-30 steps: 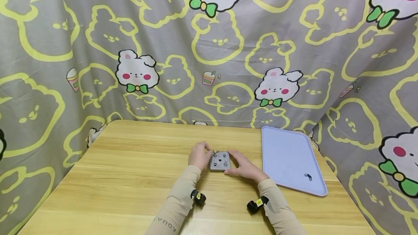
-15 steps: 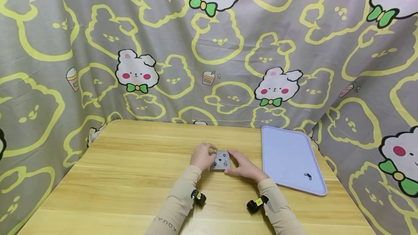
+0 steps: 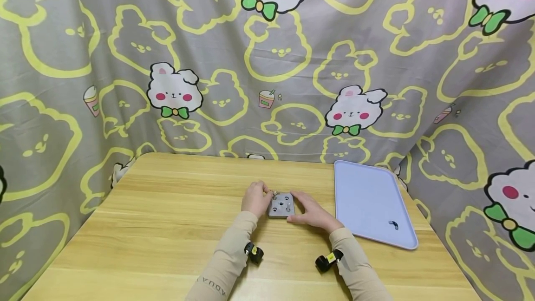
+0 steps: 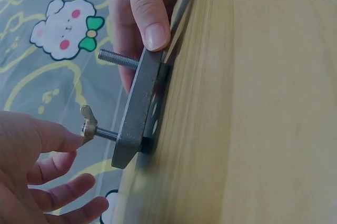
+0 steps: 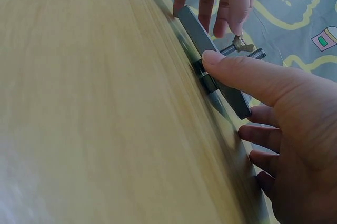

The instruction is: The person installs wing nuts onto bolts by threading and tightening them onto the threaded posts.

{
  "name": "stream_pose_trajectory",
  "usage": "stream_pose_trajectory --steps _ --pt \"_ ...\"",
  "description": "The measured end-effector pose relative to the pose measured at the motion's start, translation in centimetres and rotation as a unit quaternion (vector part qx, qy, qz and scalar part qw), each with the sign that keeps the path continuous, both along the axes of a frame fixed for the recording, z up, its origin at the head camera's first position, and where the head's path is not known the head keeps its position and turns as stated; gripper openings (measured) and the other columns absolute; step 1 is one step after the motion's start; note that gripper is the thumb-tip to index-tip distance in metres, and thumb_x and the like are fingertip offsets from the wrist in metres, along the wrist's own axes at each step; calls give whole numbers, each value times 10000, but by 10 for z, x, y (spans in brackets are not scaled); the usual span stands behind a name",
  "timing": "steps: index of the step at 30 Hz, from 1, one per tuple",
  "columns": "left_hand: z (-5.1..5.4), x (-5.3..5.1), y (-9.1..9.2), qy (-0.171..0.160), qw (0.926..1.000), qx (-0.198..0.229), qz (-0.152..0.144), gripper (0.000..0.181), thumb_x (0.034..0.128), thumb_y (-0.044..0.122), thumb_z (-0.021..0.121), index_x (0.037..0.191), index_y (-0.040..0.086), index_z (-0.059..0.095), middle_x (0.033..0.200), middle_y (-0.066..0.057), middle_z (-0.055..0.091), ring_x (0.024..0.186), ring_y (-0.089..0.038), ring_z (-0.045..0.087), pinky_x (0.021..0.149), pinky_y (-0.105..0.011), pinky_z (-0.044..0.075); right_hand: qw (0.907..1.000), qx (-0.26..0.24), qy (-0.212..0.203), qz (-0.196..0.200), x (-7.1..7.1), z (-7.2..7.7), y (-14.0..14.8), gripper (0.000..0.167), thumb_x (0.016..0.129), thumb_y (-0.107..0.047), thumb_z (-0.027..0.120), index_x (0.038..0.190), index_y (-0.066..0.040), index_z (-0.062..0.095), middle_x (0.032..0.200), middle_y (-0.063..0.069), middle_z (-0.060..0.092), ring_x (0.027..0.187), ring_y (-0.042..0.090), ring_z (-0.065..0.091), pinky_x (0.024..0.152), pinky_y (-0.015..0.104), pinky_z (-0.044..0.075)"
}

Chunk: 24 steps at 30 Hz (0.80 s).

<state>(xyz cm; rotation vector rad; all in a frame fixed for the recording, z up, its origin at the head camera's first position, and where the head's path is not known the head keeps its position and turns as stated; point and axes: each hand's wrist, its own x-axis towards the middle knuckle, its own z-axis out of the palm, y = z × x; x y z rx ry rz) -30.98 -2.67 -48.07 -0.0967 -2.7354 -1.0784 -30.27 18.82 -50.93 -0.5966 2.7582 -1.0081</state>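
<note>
A grey square metal plate (image 3: 281, 204) with several holes lies on the table, raised on the bolt heads beneath it. Two threaded bolts stand up through it; the bare bolt (image 4: 117, 58) is closer to my right hand. On the other one sits a brass-coloured wing nut (image 4: 88, 121), near the top of the thread. One digit of my left hand (image 3: 256, 200) touches a wing of the nut, its remaining fingers loosely spread. My right hand (image 3: 311, 212) grips the plate at its right side, the thumb (image 5: 213, 57) on one edge and fingers at another.
A pale blue tray (image 3: 372, 194) lies at the table's right side, with a small dark part (image 3: 394, 225) in it. A patterned curtain (image 3: 292, 68) hangs behind the wooden table (image 3: 167, 226). Each wrist wears a black camera.
My left hand moved right over the wing nut half a second ago, and is now back to the left of it. My right hand and the plate stay practically in place.
</note>
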Motion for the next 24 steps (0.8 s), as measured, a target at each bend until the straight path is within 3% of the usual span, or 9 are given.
stream_pose_trajectory --steps 6,13,24 --pt "2 1 0 0 9999 -36 -117 42 846 175 700 875 146 692 1004 -86 663 947 -279 639 777 -433 551 10000 41 -24 -30 -1 0 -1 941 793 -479 760 1523 -89 312 1571 192 315 1470 407 239 1198 591 202" --pt "5 5 0 -210 9984 -57 -520 202 836 188 709 1038 186 730 1194 -97 656 1106 -313 617 828 -469 549 10000 47 -30 -13 0 1 -1 931 799 -463 761 1523 -88 312 1573 194 311 1473 409 229 1195 597 204" --pt "4 4 0 -108 9984 -123 -540 176 845 205 714 1019 187 730 1182 -88 669 1110 -302 626 878 -472 535 9998 118 150 7 1 3 -2 918 793 -440 768 1510 -66 333 1556 192 345 1459 404 267 1194 586 218"
